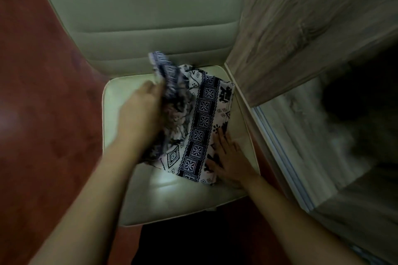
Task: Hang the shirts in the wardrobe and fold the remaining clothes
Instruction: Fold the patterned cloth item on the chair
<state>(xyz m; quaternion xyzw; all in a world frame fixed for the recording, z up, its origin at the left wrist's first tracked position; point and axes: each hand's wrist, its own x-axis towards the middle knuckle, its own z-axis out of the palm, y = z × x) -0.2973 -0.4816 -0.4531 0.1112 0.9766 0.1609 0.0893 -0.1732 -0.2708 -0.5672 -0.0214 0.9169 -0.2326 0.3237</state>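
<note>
The patterned cloth (200, 118) lies on the chair seat (120, 101); the left hand (140, 109) grips its raised, blurred edge, and the right hand (228, 157) presses flat, fingers spread.

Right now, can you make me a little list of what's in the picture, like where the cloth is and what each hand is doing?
patterned cloth: white with dark bands, lying on the chair seat, one part bunched and lifted
chair seat: cream, padded
left hand: grips the lifted, bunched part
right hand: flat, fingers straight, pressing the cloth's near right edge down
wardrobe door: wood-grain, right of the chair
floor: reddish-brown
</note>
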